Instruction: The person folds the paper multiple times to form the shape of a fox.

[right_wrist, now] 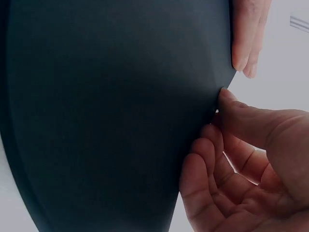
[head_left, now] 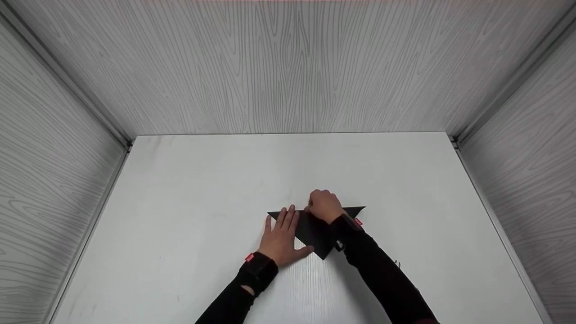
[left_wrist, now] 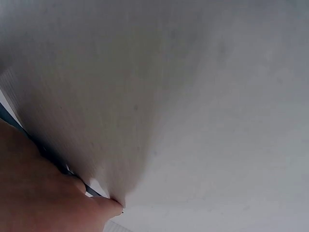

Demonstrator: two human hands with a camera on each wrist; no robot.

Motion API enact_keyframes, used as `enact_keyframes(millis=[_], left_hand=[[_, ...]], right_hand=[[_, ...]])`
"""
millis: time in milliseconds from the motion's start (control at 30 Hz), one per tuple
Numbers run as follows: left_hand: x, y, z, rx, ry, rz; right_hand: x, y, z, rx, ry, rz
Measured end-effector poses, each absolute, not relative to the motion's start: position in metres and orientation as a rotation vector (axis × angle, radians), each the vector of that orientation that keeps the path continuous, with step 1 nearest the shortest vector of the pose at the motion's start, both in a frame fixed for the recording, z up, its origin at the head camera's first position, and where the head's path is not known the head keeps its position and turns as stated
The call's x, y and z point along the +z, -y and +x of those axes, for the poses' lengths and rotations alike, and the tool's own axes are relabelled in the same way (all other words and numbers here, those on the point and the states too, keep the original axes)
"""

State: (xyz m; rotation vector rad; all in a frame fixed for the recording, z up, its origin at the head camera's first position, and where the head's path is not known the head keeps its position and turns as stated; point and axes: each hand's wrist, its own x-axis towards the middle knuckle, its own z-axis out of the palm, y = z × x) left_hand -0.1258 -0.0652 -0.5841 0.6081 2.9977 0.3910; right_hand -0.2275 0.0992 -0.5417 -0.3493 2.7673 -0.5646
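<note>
While the left hand (head_left: 279, 244) rests, fingers (head_left: 281, 218) outstretched, on the paper (head_left: 308, 230) toward nine o'clock, the right hand (head_left: 325, 206) is curled at its nine-to-three long edge, pinch uncertain.

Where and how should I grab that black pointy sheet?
I'd pinch the black sheet by its right tip, coming from the right, thumb above and finger below. It looks thin, and that pointed corner sticks out past the right hand, while the left hand lies across the left part.
</note>
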Motion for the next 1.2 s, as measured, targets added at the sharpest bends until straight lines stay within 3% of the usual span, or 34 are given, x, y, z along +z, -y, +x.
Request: enact_keyframes(millis=[1200], left_hand=[[-0.59, 0.066, -0.127, 0.426, -2.99, 0.603]], right_hand=[[-0.53, -0.227, -0.238, -0.612, -2.707, -0.222]])
